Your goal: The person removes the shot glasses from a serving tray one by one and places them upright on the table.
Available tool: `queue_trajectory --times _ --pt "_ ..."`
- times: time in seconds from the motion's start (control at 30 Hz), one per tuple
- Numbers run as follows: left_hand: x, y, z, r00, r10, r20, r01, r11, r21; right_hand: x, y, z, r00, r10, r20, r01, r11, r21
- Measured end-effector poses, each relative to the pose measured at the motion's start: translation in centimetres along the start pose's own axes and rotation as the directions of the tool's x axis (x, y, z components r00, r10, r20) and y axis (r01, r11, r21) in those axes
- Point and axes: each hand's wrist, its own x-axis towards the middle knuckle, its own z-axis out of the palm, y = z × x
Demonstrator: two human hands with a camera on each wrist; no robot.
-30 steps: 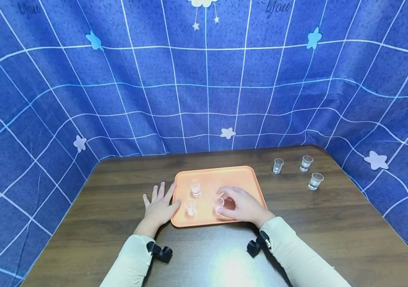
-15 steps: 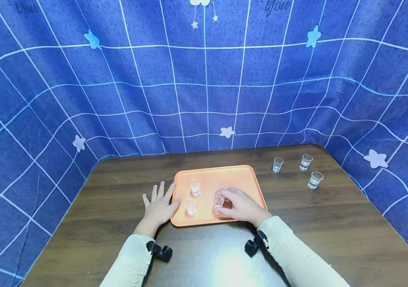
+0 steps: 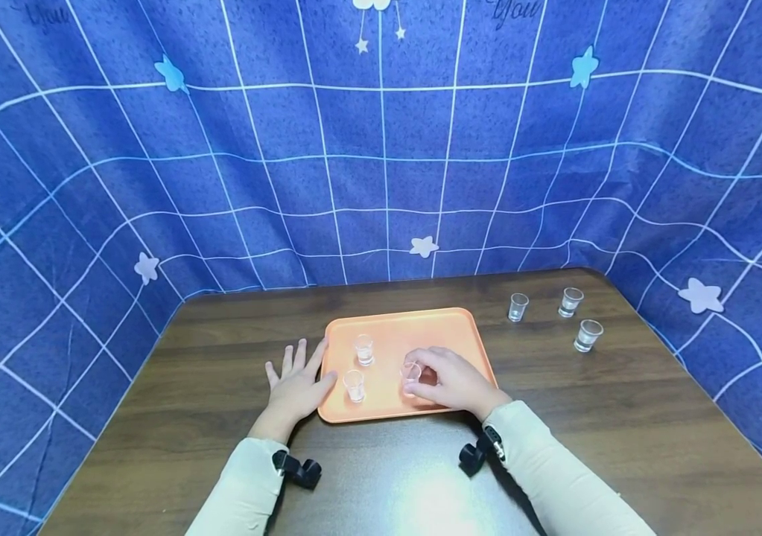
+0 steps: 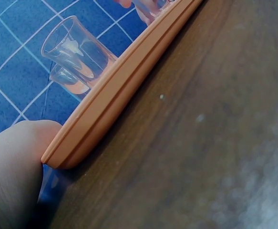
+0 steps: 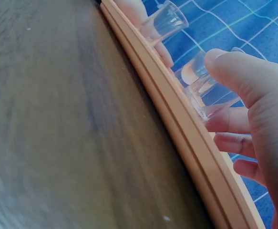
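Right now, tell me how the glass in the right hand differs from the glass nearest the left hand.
The glass in the right hand is pinched by the right hand; the glass nearest the left hand stands free, untouched. The first sits at the tray's right front, the second at its left front, by the left hand resting flat against the tray's edge. Both are small, clear and upright.

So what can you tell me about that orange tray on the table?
The orange tray is a shallow rectangle with rounded corners and a raised rim, apparently plastic, lying flat on the dark wooden table. Three small clear cups stand on it. The left hand presses against its left edge; the right hand pinches the nearest-right cup.
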Motion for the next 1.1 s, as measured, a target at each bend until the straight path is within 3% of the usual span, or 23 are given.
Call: queue_trajectory --times 0.43,0.67,0.9,1.1 --pt "-0.1 0.0 0.0 1.000 0.001 -0.003 -0.001 1.000 -0.006 -0.5 1.8 -1.6 0.994 0.004 -0.106 -0.002 1.000 0.021" --pt "-0.1 0.1 0.1 1.000 0.001 -0.008 -0.001 1.000 -0.005 -1.1 2.6 -2.8 0.987 0.076 -0.139 -0.070 0.996 0.049" --pt "0.1 0.0 0.2 1.000 -0.001 -0.012 0.001 1.000 -0.004 -1.8 3.8 -3.9 0.971 0.118 -0.208 -0.106 0.992 0.066" --pt "0.2 -0.2 0.3 1.000 -0.004 -0.008 0.004 1.000 0.000 -2.9 5.0 -5.1 0.942 0.177 -0.286 -0.155 0.983 0.097"
